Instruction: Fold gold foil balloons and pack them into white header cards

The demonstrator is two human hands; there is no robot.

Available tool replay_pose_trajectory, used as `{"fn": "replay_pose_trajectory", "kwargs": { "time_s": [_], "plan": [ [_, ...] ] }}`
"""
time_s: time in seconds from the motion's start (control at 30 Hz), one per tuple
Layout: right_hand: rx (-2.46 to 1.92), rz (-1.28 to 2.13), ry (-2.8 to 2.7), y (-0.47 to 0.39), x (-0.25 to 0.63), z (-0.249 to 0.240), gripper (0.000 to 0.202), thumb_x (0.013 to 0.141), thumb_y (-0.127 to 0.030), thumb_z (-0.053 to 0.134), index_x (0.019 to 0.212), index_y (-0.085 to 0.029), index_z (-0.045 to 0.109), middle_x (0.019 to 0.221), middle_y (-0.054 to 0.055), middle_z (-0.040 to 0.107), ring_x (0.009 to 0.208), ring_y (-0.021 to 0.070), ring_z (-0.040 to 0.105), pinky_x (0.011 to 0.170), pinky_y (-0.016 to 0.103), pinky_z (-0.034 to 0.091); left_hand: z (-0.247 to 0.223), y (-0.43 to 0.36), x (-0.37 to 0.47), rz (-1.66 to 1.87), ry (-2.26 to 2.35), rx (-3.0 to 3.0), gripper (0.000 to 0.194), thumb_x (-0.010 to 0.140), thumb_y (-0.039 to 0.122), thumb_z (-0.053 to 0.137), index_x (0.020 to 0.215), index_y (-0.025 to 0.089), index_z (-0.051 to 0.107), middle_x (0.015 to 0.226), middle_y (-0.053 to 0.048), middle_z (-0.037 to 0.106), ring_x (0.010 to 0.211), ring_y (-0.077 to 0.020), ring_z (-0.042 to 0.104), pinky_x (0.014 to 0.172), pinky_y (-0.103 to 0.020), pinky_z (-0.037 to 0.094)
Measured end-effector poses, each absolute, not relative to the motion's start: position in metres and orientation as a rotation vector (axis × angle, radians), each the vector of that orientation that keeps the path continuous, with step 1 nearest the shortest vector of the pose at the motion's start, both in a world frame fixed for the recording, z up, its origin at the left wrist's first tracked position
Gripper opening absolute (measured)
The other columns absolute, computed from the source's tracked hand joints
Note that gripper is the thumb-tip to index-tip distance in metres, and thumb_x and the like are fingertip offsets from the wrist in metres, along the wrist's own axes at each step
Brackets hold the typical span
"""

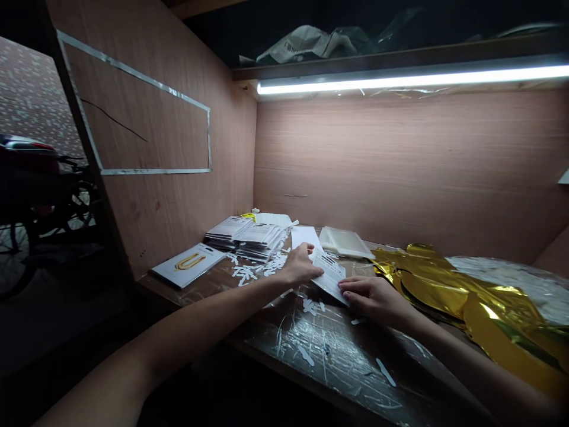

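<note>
A white printed card [329, 275] with small text and a slot at its top lies tilted between my two hands. My left hand [302, 265] grips its left side, thumb toward the card and fingers curled. At the lower right edge, my right hand [371, 298] pinches the same card between thumb and fingers. Just behind my left hand is a plain white sheet [306, 235]. Small white cut-out paper scraps [244, 273] are strewn around the left forearm, and a few lie in front of the hands.
Stacks of printed cards [259, 238] stand at the back left, near a flat pack picturing a gold U-shaped balloon [189, 265]. Clear plastic sleeves [344, 242] lie behind my hands. Gold foil balloons [427, 279] cover the right side. A light tube [400, 78] hangs under the shelf.
</note>
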State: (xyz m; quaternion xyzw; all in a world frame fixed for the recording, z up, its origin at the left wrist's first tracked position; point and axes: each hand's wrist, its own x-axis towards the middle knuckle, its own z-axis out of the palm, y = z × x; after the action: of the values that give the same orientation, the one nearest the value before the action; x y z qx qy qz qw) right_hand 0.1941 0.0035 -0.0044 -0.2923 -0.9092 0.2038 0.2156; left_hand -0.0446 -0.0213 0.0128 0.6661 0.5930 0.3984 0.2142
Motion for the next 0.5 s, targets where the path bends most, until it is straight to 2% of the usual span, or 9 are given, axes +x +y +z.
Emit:
{"fn": "replay_pose_trajectory", "kwargs": {
  "time_s": [0.07,0.13,0.17,0.2,0.27,0.33,0.4,0.43,0.5],
  "plan": [
    [-0.769,0.609,-2.518,0.001,0.191,-0.001,0.029,0.094,-0.038,0.063,0.113,-0.024,0.080,0.123,0.010,0.075,0.116,0.0305,0.069,0.103,0.047,0.052,0.029,-0.024,-0.055,1.187,1.553,1.795,0.069,0.078,0.019,0.075,0.140,0.000,0.047,0.127,-0.027,0.067,0.102,-0.0268,0.072,0.079,-0.033,0.059],
    [-0.755,0.654,-2.500,-0.005,0.186,0.004,0.030,0.093,-0.038,0.064,0.117,-0.025,0.079,0.120,0.010,0.076,0.108,0.0291,0.072,0.096,0.044,0.056,0.056,-0.041,-0.074,1.291,1.483,1.791,0.060,0.085,0.016,0.068,0.141,0.003,0.049,0.127,-0.023,0.069,0.102,-0.0230,0.072,0.082,-0.031,0.060],
    [-0.762,0.670,-2.495,-0.009,0.183,0.006,0.031,0.093,-0.038,0.065,0.118,-0.026,0.078,0.117,0.010,0.077,0.102,0.0282,0.074,0.092,0.043,0.058,0.071,-0.055,-0.088,1.370,1.460,1.808,0.055,0.085,0.017,0.069,0.137,0.007,0.055,0.128,-0.020,0.069,0.104,-0.0222,0.071,0.086,-0.031,0.059],
    [-0.771,0.686,-2.493,-0.013,0.178,0.008,0.031,0.092,-0.037,0.066,0.119,-0.026,0.078,0.112,0.010,0.078,0.096,0.0273,0.075,0.087,0.041,0.059,0.087,-0.072,-0.104,1.494,1.462,1.893,0.044,0.083,0.019,0.072,0.125,0.008,0.066,0.122,-0.018,0.073,0.101,-0.0228,0.071,0.086,-0.033,0.059],
    [-0.763,0.778,-2.492,-0.022,0.162,0.012,0.030,0.089,-0.035,0.071,0.117,-0.025,0.079,0.105,0.010,0.080,0.089,0.0260,0.075,0.081,0.038,0.060,0.111,-0.112,-0.139,1.584,1.629,2.141,0.029,0.086,0.025,0.071,0.113,0.014,0.075,0.110,-0.011,0.077,0.094,-0.0222,0.072,0.088,-0.037,0.058],
    [-0.693,1.064,-2.440,-0.032,0.135,0.014,0.033,0.087,-0.035,0.074,0.117,-0.022,0.078,0.104,0.011,0.080,0.090,0.0247,0.075,0.083,0.037,0.060,0.120,-0.151,-0.173,1.562,1.932,2.284,0.028,0.090,0.029,0.066,0.112,0.018,0.078,0.108,-0.009,0.077,0.094,-0.0231,0.071,0.091,-0.040,0.056],
    [-0.576,1.547,-2.252,-0.040,0.095,0.017,0.036,0.088,-0.035,0.074,0.120,-0.017,0.076,0.106,0.013,0.079,0.092,0.0224,0.075,0.088,0.037,0.060,0.108,-0.179,-0.203,1.410,2.083,2.417,0.029,0.092,0.029,0.061,0.115,0.021,0.078,0.115,-0.008,0.076,0.103,-0.0243,0.069,0.099,-0.041,0.052],
    [-0.533,1.785,-2.102,-0.044,0.072,0.019,0.036,0.090,-0.032,0.072,0.121,-0.015,0.074,0.107,0.013,0.078,0.093,0.0210,0.075,0.092,0.037,0.059,0.097,-0.188,-0.215,1.271,2.049,2.479,0.030,0.092,0.028,0.059,0.116,0.023,0.078,0.118,-0.006,0.076,0.109,-0.0246,0.066,0.101,-0.041,0.050],
    [-0.550,2.106,-1.847,-0.050,0.021,0.022,0.028,0.088,-0.020,0.072,0.114,-0.010,0.071,0.100,0.015,0.077,0.086,0.0205,0.076,0.089,0.037,0.060,0.069,-0.198,-0.235,1.010,2.003,2.446,0.030,0.092,0.029,0.058,0.113,0.026,0.079,0.123,-0.005,0.075,0.116,-0.0261,0.063,0.104,-0.040,0.049]
  ]
}}
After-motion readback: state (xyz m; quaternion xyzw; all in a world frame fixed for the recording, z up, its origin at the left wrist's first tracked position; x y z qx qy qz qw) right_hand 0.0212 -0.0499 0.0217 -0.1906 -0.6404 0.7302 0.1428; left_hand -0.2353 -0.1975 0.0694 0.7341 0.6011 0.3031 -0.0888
